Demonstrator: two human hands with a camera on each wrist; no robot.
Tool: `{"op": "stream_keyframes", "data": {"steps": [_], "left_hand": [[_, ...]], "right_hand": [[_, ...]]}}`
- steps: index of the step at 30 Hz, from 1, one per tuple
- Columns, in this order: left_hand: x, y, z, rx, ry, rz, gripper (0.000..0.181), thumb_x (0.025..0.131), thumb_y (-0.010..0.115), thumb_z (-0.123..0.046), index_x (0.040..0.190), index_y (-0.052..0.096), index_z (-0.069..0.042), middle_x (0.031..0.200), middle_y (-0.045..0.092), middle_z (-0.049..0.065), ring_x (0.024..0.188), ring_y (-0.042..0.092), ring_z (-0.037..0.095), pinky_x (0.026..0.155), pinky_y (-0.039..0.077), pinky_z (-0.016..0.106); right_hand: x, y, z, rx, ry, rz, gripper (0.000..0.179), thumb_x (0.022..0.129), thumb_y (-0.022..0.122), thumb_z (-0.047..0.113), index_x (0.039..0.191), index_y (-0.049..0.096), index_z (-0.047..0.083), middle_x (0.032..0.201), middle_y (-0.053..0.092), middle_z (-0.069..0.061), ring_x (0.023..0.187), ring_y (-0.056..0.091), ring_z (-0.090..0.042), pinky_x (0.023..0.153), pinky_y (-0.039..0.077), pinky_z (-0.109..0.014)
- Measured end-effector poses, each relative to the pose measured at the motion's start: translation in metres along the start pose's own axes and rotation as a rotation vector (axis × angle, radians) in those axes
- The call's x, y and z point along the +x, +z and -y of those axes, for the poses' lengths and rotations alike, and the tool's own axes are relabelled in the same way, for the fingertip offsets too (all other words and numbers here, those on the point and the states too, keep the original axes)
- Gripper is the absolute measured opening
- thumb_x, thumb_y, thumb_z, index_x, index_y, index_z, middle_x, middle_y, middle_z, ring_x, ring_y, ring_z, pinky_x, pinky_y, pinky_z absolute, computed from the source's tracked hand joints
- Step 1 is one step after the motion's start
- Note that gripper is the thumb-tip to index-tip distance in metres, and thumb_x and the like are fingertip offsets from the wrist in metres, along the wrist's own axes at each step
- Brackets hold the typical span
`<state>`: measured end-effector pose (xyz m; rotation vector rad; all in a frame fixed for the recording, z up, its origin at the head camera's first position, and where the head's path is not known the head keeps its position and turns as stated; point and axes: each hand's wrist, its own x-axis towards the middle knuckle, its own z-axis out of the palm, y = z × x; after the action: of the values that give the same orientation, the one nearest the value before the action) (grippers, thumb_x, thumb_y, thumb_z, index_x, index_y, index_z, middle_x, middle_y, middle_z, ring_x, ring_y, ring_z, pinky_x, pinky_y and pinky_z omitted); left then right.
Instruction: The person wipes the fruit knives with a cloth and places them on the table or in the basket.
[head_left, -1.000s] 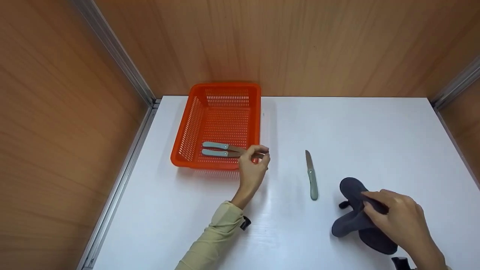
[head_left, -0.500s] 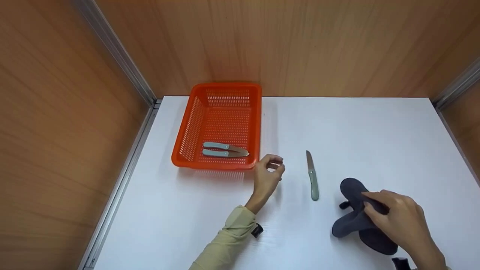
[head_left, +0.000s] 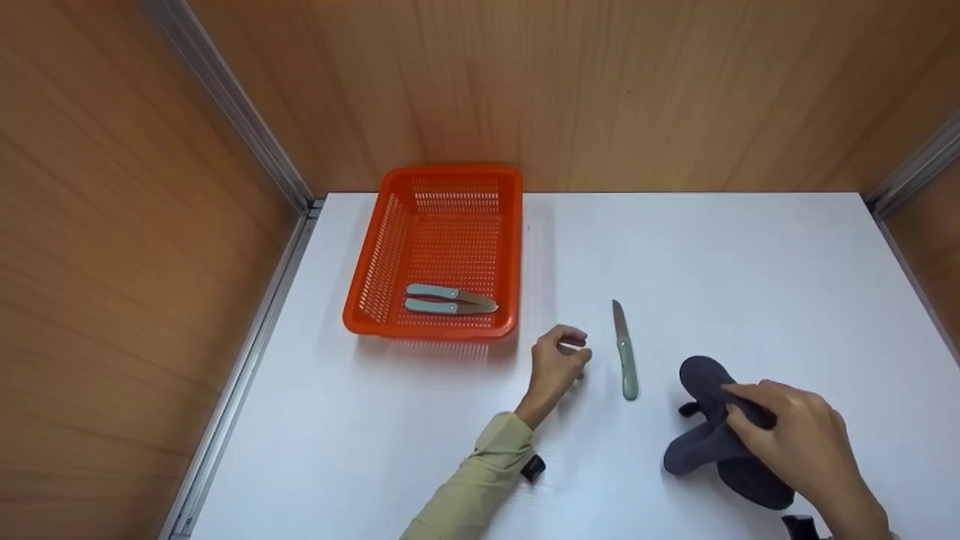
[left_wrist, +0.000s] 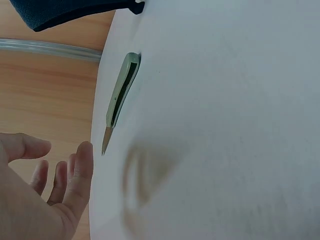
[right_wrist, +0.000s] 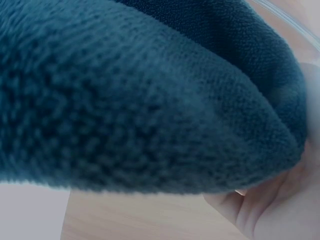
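My left hand (head_left: 556, 369) is over the white table, fingers loosely bent and nothing between thumb and fingertips. Just right of it in the head view lies a paring knife (head_left: 628, 367), its pale green handle toward me and blade pointing away. The left wrist view shows that knife (left_wrist: 121, 92) beyond the fingertips. At the lower right, my right hand (head_left: 806, 442) pinches a fold of a dark blue-grey fuzzy cloth (head_left: 705, 450), bunched into rounded lobes. The cloth (right_wrist: 125, 110) fills much of the right wrist view and hides those fingertips.
An orange perforated plastic basket (head_left: 461, 232) stands at the back left of the white table (head_left: 720, 277). In it lie two knives (head_left: 435, 306) with pale handles, side by side. Wood-grain panels (head_left: 600, 90) rise at the back and sides.
My left hand has drawn back from the basket's front right corner, rightward and toward me, uncovering the blades of the two knives inside. My right hand and the cloth stay put.
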<state>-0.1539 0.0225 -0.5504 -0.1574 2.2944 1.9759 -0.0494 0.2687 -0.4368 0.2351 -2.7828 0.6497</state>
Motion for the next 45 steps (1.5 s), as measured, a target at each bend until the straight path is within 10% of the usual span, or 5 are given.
{"op": "stream_keyframes", "data": {"steps": [20,45], "left_hand": [[-0.004,0.031,0.013,0.156,-0.027,0.108,0.026,0.07,0.074,0.003,0.094,0.065,-0.004,0.085,0.062,0.006,0.071,0.057,0.008,0.053,0.053,0.021],[0.004,0.073,0.012,0.828,0.216,0.049,0.036,0.073,0.082,-0.032,0.099,0.064,-0.013,0.085,0.057,-0.002,0.072,0.054,0.009,0.055,0.046,0.023]], "right_hand": [[-0.001,0.001,0.001,0.005,0.003,-0.001,0.023,0.067,0.076,0.003,0.089,0.077,0.012,0.071,0.064,0.001,0.054,0.04,-0.008,0.04,0.026,-0.022],[-0.004,0.002,0.0,0.014,-0.001,-0.023,0.023,0.067,0.075,0.003,0.088,0.077,0.014,0.068,0.061,0.006,0.052,0.036,-0.005,0.04,0.024,-0.021]]}}
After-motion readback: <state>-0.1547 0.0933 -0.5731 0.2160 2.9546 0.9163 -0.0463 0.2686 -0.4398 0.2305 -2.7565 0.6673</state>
